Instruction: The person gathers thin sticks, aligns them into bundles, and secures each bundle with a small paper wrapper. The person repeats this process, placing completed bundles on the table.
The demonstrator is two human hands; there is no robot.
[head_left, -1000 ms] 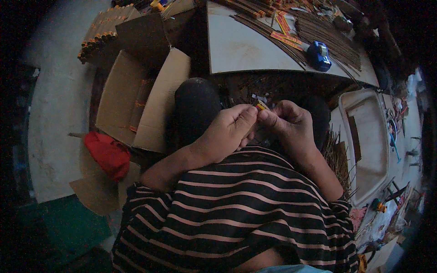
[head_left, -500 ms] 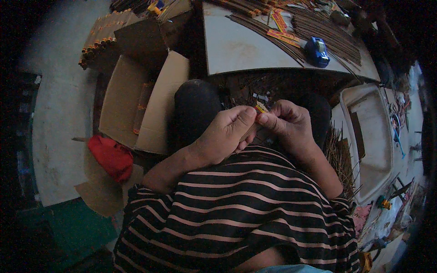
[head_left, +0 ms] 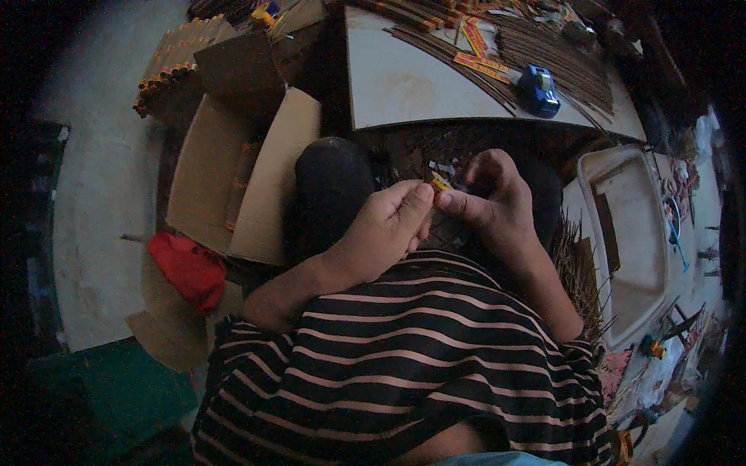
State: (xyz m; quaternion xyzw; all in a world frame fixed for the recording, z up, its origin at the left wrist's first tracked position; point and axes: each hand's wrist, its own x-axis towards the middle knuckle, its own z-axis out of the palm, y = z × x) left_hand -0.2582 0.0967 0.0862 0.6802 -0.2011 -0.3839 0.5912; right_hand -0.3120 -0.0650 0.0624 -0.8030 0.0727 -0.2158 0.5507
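My left hand [head_left: 385, 229] and my right hand [head_left: 491, 198] meet in front of my chest, above my dark-trousered knees. Their fingertips pinch one small yellow-orange piece [head_left: 440, 184] between them. The left thumb and forefinger close on its near end, and the right fingers curl round the far end. Most of the piece is hidden by the fingers. My striped shirt fills the lower middle of the view.
A low pale table [head_left: 412, 81] lies ahead with rows of thin dark sticks [head_left: 544, 54], orange packets [head_left: 478, 62] and a blue toy car [head_left: 538, 89]. An open cardboard box [head_left: 233, 179] stands at my left, a red cloth [head_left: 186, 268] beside it. A white tray [head_left: 625, 241] sits at my right.
Both hands have stayed together on the small piece, with only slight finger shifts. The view has tilted a little.
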